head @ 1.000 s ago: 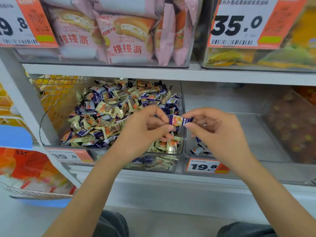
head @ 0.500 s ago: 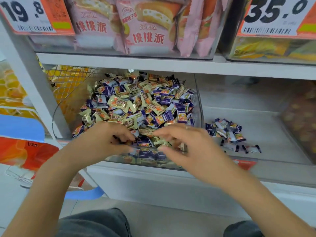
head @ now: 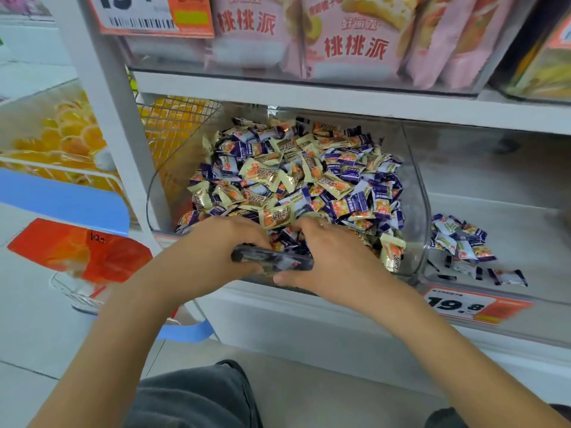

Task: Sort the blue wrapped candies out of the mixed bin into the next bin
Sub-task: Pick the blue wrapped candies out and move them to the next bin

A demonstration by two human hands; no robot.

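- Head view: both hands are down at the front lip of the mixed bin, a clear tub heaped with blue wrapped candies and cream-and-gold ones.
- The left hand sits knuckles up, fingers curled down into the front of the heap; what they grasp, if anything, I cannot tell.
- The right hand lies just beside it, fingers dug among the wrappers, tips hidden, so its grip cannot be told either.
- Between the two thumbs a dark, blurred bar crosses at the rim; I cannot make out what it is.
- The next bin, to the right, holds a small cluster of blue candies near its front left corner.
- An orange price tag reading 19.8 hangs on that bin's front edge.
- Pink snack packs fill the shelf above.
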